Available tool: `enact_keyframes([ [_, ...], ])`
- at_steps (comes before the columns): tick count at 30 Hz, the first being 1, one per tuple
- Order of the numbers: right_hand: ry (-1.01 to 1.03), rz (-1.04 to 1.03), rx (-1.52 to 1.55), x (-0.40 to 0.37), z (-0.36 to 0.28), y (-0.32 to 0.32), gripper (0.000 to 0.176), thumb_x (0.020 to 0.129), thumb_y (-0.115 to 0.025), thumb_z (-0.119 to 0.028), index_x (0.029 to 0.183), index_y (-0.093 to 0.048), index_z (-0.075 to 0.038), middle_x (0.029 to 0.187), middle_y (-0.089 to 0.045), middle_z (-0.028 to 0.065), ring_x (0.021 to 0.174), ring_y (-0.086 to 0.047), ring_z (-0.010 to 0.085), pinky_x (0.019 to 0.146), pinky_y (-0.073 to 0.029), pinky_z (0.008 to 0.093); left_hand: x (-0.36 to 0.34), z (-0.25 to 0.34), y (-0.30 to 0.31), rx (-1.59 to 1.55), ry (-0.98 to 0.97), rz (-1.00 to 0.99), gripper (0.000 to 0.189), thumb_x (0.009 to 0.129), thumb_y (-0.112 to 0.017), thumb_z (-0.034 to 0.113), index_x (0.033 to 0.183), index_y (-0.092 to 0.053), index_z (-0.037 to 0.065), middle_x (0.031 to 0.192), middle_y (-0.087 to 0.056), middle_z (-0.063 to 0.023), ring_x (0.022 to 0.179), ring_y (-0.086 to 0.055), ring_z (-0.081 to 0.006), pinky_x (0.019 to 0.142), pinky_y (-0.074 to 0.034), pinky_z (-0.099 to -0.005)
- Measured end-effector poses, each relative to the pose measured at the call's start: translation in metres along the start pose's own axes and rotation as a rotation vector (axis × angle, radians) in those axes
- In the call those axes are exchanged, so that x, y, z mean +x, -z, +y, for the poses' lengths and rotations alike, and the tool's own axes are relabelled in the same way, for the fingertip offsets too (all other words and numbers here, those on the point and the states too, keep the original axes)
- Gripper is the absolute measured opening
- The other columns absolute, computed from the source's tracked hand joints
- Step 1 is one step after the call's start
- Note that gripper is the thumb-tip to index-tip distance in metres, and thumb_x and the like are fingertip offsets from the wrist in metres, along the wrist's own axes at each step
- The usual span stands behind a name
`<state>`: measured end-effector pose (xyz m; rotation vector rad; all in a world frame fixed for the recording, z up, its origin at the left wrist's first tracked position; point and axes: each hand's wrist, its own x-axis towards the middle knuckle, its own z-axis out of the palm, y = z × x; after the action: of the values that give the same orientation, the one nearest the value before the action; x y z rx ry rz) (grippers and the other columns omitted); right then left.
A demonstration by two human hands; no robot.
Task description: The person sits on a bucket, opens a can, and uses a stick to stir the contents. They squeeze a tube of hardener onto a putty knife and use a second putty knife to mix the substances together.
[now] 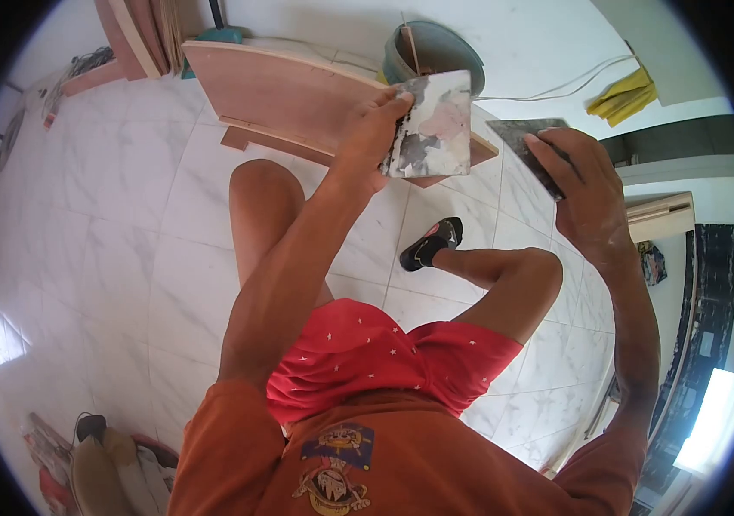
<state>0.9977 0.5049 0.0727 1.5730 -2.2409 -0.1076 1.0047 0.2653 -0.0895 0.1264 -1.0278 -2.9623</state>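
My left hand (376, 129) grips a flat rectangular plate (436, 127) by its left edge, thumb on top. White and grey paste is smeared over the plate's face. To the right, my right hand (580, 176) is closed round a dark, thin flat blade (522, 142), held tilted and apart from the plate. Behind my left hand a reddish-brown wooden panel (285, 96) leans low over the tiled floor. A grey bucket (462, 50) with a stick in it stands just beyond the plate.
Wooden boards (130, 34) and coiled cable (92, 60) lie at the back left. A yellow cloth (625, 96) hangs near a white cable at the right. Bags (109, 469) sit at the lower left. My shoe (432, 244) rests on the white tiles (186, 258).
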Motion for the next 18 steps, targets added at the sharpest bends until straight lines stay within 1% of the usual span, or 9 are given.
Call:
enact_keyframes([
  [1, -0.075, 0.009, 0.084, -0.001, -0.008, 0.005, 0.055, 0.070, -0.061, 0.008, 0.122, -0.062, -0.008, 0.115, -0.060, 0.0117, 0.104, -0.061, 0.0325, 0.085, -0.052, 0.0413, -0.002, -0.001, -0.003, 0.050, -0.063, 0.021, 0.028, 0.102, -0.049, 0.021, 0.124, -0.051, 0.003, 0.099, -0.067, -0.0092, 0.076, -0.070, -0.0158, 0.054, -0.060, -0.0305],
  [3, -0.195, 0.063, 0.194, -0.001, -0.025, 0.007, 0.043, 0.080, -0.060, 0.006, 0.121, -0.061, -0.004, 0.106, -0.061, 0.0155, 0.091, -0.063, 0.0370, 0.074, -0.054, 0.0399, -0.002, -0.008, -0.005, 0.095, -0.261, 0.137, 0.031, 0.101, -0.052, 0.015, 0.127, -0.047, -0.001, 0.110, -0.064, -0.0118, 0.093, -0.065, -0.0155, 0.075, -0.054, -0.0279],
  [4, -0.329, 0.063, 0.293, -0.002, -0.033, 0.008, 0.036, 0.085, -0.059, 0.002, 0.120, -0.061, -0.002, 0.102, -0.062, 0.0148, 0.088, -0.062, 0.0310, 0.075, -0.052, 0.0373, -0.002, -0.011, -0.006, 0.119, -0.362, 0.195, 0.033, 0.101, -0.054, 0.013, 0.128, -0.046, -0.003, 0.115, -0.063, -0.0131, 0.101, -0.062, -0.0153, 0.085, -0.051, -0.0265],
  [6, -0.604, 0.067, 0.496, -0.006, -0.048, 0.012, 0.024, 0.095, -0.057, -0.004, 0.118, -0.062, 0.000, 0.092, -0.064, 0.0135, 0.083, -0.061, 0.0189, 0.077, -0.049, 0.0321, -0.011, -0.004, -0.018, 0.171, -0.517, 0.178, 0.035, 0.101, -0.055, 0.014, 0.129, -0.041, -0.002, 0.115, -0.061, -0.0130, 0.103, -0.060, -0.0137, 0.086, -0.048, -0.0253],
  [7, -0.793, 0.087, 0.596, -0.008, -0.058, 0.009, 0.023, 0.095, -0.060, -0.013, 0.113, -0.063, 0.001, 0.085, -0.066, 0.0100, 0.077, -0.057, 0.0133, 0.072, -0.048, 0.0297, -0.015, 0.000, -0.024, 0.195, -0.592, 0.163, 0.037, 0.101, -0.056, 0.015, 0.130, -0.039, -0.002, 0.115, -0.061, -0.0130, 0.104, -0.059, -0.0130, 0.086, -0.047, -0.0247],
  [8, -0.882, 0.125, 0.553, -0.009, -0.066, 0.003, 0.022, 0.096, -0.061, -0.016, 0.108, -0.066, 0.001, 0.085, -0.067, 0.0062, 0.075, -0.058, 0.0134, 0.070, -0.049, 0.0305, -0.016, 0.001, -0.025, 0.243, -0.637, 0.158, 0.039, 0.101, -0.056, 0.015, 0.130, -0.037, -0.002, 0.115, -0.061, -0.0133, 0.104, -0.059, -0.0132, 0.086, -0.047, -0.0249],
  [10, -1.074, 0.295, 0.691, -0.010, -0.083, -0.018, 0.026, 0.094, -0.060, -0.018, 0.111, -0.064, 0.002, 0.083, -0.069, 0.0143, 0.068, -0.061, 0.0215, 0.068, -0.050, 0.0345, -0.017, 0.004, -0.026, 0.342, -0.737, 0.148, 0.042, 0.102, -0.056, 0.017, 0.132, -0.033, -0.002, 0.115, -0.060, -0.0141, 0.104, -0.059, -0.0136, 0.086, -0.048, -0.0253],
  [13, -1.225, 0.402, 0.946, -0.006, -0.100, -0.043, 0.024, 0.097, -0.058, -0.018, 0.110, -0.064, 0.001, 0.078, -0.067, 0.0068, 0.068, -0.056, 0.0122, 0.065, -0.048, 0.0304, -0.028, 0.009, -0.041, 0.480, -0.852, 0.167, 0.040, 0.102, -0.055, 0.016, 0.131, -0.035, -0.004, 0.113, -0.060, -0.0140, 0.103, -0.060, -0.0146, 0.084, -0.048, -0.0254],
  [18, -1.182, 0.605, 1.025, 0.000, -0.114, -0.073, 0.020, 0.098, -0.056, -0.018, 0.103, -0.064, 0.001, 0.070, -0.060, 0.0017, 0.065, -0.050, 0.0079, 0.059, -0.044, 0.0284, -0.038, 0.001, -0.050, 0.647, -1.050, 0.219, 0.033, 0.100, -0.057, 0.014, 0.124, -0.047, -0.006, 0.108, -0.062, -0.0129, 0.092, -0.062, -0.0127, 0.077, -0.050, -0.0251],
])
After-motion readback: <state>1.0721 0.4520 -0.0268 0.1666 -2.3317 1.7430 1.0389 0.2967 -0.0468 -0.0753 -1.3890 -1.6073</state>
